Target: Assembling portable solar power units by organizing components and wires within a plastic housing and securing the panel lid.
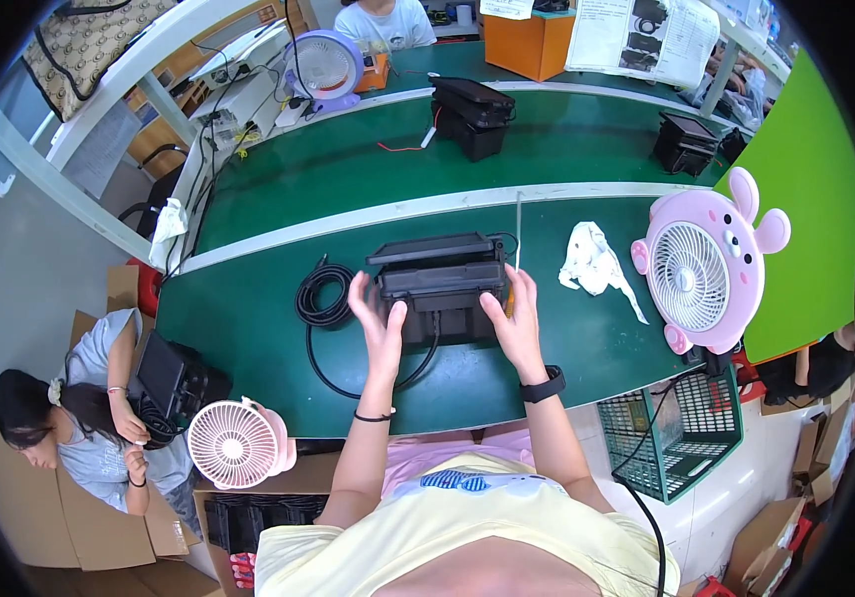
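Note:
Between my two hands a black box-shaped device with a flat panel tilted on top rests on the green table. My left hand grips its left side, thumb at the front. My right hand holds the right side in the same way. Beside the right fingers a thin metal rod points away from me, with a yellow-orange part partly hidden by the hand; I cannot tell whether it is held. A black cable lies coiled left of the device and loops round to its front.
Right of the device lie crumpled white cloth and a pink animal-shaped fan. A white fan stands at lower left, near a co-worker. Similar black devices sit across the white divider. A green crate is below right.

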Available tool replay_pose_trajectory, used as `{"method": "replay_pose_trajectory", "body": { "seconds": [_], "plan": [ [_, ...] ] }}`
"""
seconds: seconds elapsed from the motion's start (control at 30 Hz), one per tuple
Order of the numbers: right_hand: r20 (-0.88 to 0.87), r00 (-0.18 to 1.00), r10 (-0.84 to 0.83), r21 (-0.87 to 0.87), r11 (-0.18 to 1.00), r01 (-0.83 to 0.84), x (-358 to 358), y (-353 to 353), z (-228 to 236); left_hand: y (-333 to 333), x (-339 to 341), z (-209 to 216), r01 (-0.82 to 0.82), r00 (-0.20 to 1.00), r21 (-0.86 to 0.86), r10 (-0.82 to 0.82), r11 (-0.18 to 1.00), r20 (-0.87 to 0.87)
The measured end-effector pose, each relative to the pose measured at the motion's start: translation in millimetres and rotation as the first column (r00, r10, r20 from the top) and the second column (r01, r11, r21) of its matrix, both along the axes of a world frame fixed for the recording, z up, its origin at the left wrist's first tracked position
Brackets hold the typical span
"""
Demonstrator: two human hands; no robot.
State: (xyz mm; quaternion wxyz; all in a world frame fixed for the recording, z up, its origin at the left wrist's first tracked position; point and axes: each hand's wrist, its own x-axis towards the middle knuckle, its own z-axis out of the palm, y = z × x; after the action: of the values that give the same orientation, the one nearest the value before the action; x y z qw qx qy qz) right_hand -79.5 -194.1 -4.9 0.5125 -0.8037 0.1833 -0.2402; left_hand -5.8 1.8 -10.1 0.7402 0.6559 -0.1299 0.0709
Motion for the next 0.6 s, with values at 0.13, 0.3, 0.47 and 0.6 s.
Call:
{"method": "replay_pose_trajectory", "body": {
  "seconds": [0.13,0.3,0.47,0.6],
  "plan": [
    [0.096,0.994,0.053,0.033,0.998,-0.056,8.3,-2.7,-11.3,-2.4,8.8,0.6,0.142,0.985,-0.014,-0.143,0.990,-0.093],
    [0.126,0.992,0.032,0.045,0.998,-0.038,12.6,-3.6,-12.2,-4.1,14.5,-7.4,0.142,0.987,-0.042,-0.145,0.989,-0.065],
    [0.164,0.980,0.115,0.077,0.989,-0.129,19.2,-14.6,-13.5,-4.6,11.3,-3.3,0.145,0.979,-0.079,-0.154,0.986,-0.132],
    [0.167,0.973,0.162,0.058,0.983,-0.174,20.5,-22.0,-18.8,-4.6,4.2,-3.0,0.132,0.978,-0.119,-0.149,0.984,-0.148]
  ]
}}
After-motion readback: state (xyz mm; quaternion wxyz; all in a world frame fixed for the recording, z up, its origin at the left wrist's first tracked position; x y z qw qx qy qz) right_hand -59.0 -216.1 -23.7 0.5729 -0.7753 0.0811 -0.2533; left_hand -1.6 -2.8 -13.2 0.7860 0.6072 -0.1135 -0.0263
